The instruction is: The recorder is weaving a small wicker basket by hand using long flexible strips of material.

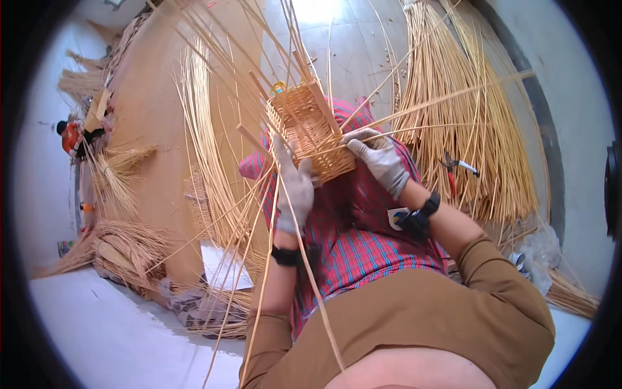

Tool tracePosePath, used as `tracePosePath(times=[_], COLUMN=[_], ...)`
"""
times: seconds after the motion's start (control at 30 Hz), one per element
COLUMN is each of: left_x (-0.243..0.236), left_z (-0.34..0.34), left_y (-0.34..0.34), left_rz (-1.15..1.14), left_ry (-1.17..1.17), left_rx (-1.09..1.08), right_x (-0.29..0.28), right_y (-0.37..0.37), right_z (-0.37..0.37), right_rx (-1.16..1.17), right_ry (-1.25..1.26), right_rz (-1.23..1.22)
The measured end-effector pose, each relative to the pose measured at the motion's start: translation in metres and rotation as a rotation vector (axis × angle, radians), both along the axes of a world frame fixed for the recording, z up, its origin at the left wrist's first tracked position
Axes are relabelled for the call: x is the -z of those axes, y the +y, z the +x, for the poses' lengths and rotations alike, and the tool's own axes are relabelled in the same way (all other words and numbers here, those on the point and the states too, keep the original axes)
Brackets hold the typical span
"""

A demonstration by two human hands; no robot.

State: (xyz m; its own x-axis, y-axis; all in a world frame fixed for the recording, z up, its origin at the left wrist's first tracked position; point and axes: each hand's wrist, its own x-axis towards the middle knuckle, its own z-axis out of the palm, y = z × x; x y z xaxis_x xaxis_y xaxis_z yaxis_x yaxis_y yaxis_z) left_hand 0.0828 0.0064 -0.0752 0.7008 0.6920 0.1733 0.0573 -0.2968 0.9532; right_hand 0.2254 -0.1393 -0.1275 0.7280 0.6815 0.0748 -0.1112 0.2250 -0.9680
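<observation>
Your left hand, gloved, comes up almost straight from its forearm to the near left corner of the woven basket. Its fingers stretch away from you along that side, the thumb spread toward the right; you lay it against the weave, but whether it grips, I cannot tell.

Your right hand, gloved too, reaches in slantwise from the lower right, the elbow bent and out to the side. Its thumb and fingers close together on a cane strand at the basket's right edge.

The basket sits tilted over your lap, on the red checked cloth, between your two hands, long canes fanning out from it. Dark bands circle both wrists. Off to your right, pruning shears lie on a large cane bundle.
</observation>
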Motion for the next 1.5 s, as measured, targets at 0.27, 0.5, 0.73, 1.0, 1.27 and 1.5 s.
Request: tracePosePath(times=[0.27,0.5,0.73,1.0,1.27,1.5], left_x=[0.035,0.028,0.021,0.057,0.018,0.071], left_z=[0.036,0.029,0.042,-0.069,-0.056,-0.069], left_y=[0.008,0.016,0.018,0.018,0.023,0.003], left_rz=[-0.472,-0.655,-0.658,-0.48,-0.291,-0.814], left_ry=[0.014,-0.103,0.111,-0.226,-0.229,-0.614], left_rx=[-0.096,-0.05,-0.092,-0.158,-0.429,0.008], right_x=[-0.092,-0.032,-0.082,-0.063,-0.082,-0.085], right_y=[0.124,0.019,0.005,-0.044,0.018,0.053], right_z=[0.013,0.004,-0.031,0.005,-0.063,-0.121], right_rx=[0.193,0.252,0.096,-0.254,-0.58,-0.281], right_ry=[-1.162,-0.25,-0.088,0.048,-0.682,-1.282], right_rz=[-0.269,0.046,-0.025,-0.728,-0.458,-0.264])
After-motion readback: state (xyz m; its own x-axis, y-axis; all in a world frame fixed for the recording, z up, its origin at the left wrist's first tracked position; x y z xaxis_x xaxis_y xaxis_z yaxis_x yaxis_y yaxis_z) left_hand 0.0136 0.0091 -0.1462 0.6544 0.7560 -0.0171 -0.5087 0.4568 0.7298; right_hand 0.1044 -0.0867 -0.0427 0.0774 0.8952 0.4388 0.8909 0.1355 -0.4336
